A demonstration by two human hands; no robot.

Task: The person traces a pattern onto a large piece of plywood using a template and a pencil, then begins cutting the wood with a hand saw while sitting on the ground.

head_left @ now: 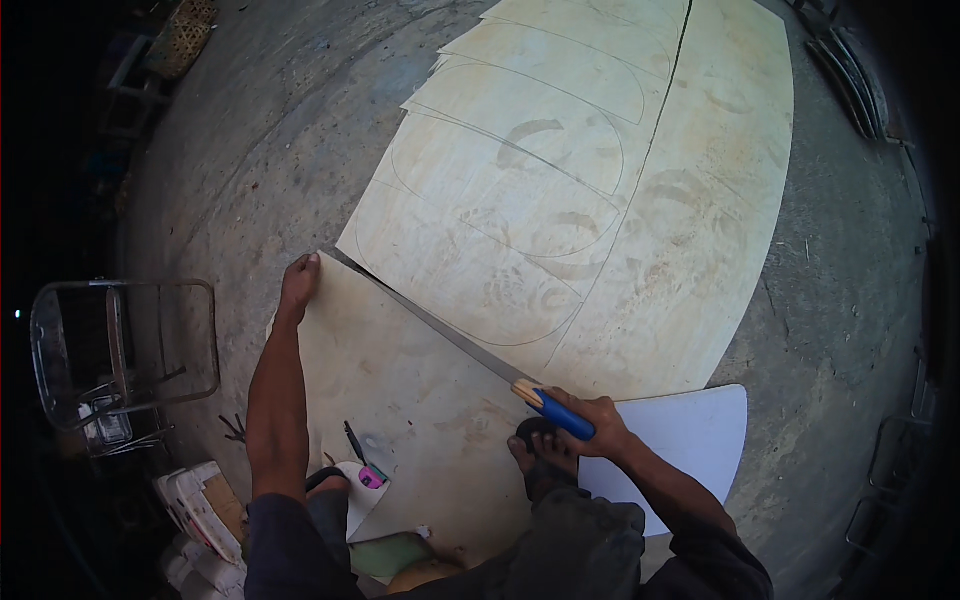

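Note:
My right hand (603,428) is wrapped round the blue handle of a handsaw (450,338). Its long grey blade slants up and left, lying along a cut between two parts of pale plywood. Beyond the blade spreads the larger plywood sheet (690,290), marked with several curved pencil outlines and split lengthwise by a dark line. On the near side lies the plywood piece (390,385) that bears my feet. My left hand (299,285) grips this near piece at its far left corner, close to the saw's tip; its fingertips are partly hidden.
A pink tape measure (371,478) and a dark pen-like tool (355,440) lie by my left foot. A white sheet (680,440) sits right of my right foot (545,460). Left stands a metal chair frame (165,285); a woven basket (183,38) is farther back.

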